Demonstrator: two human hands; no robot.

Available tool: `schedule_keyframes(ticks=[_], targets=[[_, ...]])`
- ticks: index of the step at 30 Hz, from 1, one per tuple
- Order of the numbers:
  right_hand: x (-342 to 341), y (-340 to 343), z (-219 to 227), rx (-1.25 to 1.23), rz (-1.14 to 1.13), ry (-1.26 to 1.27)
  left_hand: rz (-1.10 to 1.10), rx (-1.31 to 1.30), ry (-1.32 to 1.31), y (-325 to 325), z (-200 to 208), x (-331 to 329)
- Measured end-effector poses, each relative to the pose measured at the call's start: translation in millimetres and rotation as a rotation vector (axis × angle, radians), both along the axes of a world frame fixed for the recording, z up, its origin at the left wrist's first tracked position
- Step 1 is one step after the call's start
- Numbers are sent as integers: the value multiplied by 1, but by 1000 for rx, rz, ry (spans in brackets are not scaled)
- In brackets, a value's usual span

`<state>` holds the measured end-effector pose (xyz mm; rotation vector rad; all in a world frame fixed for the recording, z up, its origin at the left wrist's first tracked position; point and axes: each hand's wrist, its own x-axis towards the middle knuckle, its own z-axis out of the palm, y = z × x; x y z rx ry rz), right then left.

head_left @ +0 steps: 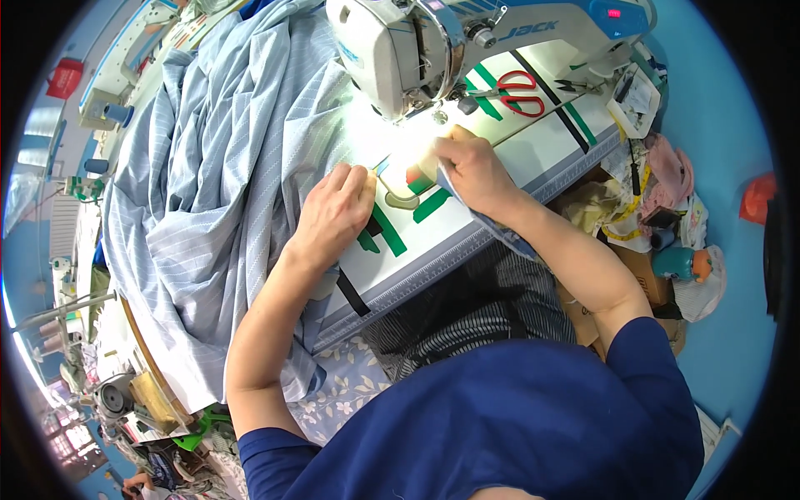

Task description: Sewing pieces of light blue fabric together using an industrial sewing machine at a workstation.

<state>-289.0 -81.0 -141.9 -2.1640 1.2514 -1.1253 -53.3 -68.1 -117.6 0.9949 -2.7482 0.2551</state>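
My right hand (479,177) is closed, thumb and fingers together, on a narrow blue-grey fabric strip (505,233) whose tail hangs over the table's front edge. To its left, my left hand (335,215) has its fingers curled in a pinch; glare hides what lies between them. Both hands are just in front of the head of a white and blue sewing machine (379,62). A large, light blue striped cloth (208,167) lies heaped beside my left hand and arm.
Red-handled scissors (523,93) lie on the sewing table (446,233) right of the needle area. Green and black tape strips (388,229) mark its top. A ruler band runs along its front edge. At the right are a small white tray (636,102) and heaped scraps (667,171).
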Motion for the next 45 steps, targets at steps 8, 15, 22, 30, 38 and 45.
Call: schedule_keyframes(ticks=[8, 15, 22, 30, 38, 45], targets=[[-13, -9, 0, 144, 105, -134, 223, 217, 118, 29, 1, -48], [-4, -1, -2, 71, 73, -119, 297, 403, 359, 31, -8, -88], [-4, 10, -1, -19, 23, 5, 292, 623, 384, 25, 16, -73], [-4, 14, -3, -102, -42, 91, 54, 279, 367, -12, 13, -59], [-5, 14, -3, -108, -16, 71, 107, 262, 121, -11, 10, -51], [-5, 12, -6, -115, -7, 94, 222, 317, 0, -17, 11, -48]])
